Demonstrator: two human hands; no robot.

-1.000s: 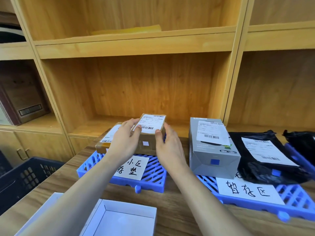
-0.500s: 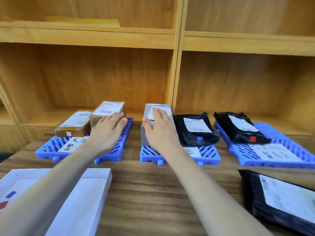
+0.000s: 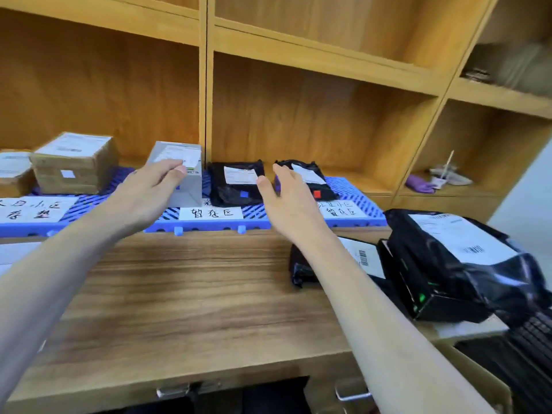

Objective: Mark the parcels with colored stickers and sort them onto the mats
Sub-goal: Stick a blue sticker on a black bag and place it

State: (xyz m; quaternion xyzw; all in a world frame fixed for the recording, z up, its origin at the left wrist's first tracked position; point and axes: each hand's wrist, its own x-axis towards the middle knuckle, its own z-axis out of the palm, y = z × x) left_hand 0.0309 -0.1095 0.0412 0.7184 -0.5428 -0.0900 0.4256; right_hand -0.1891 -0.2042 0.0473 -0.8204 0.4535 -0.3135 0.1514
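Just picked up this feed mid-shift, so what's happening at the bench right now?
A person is sorting labelled parcels onto blue slatted plastic mats along a wooden bench. Both hands are open and hold nothing: the left hand is in front of the grey cardboard box, the right hand reaches near the black plastic mailer with a red sticker. Two more black mailers wait unsorted on the right of the bench.
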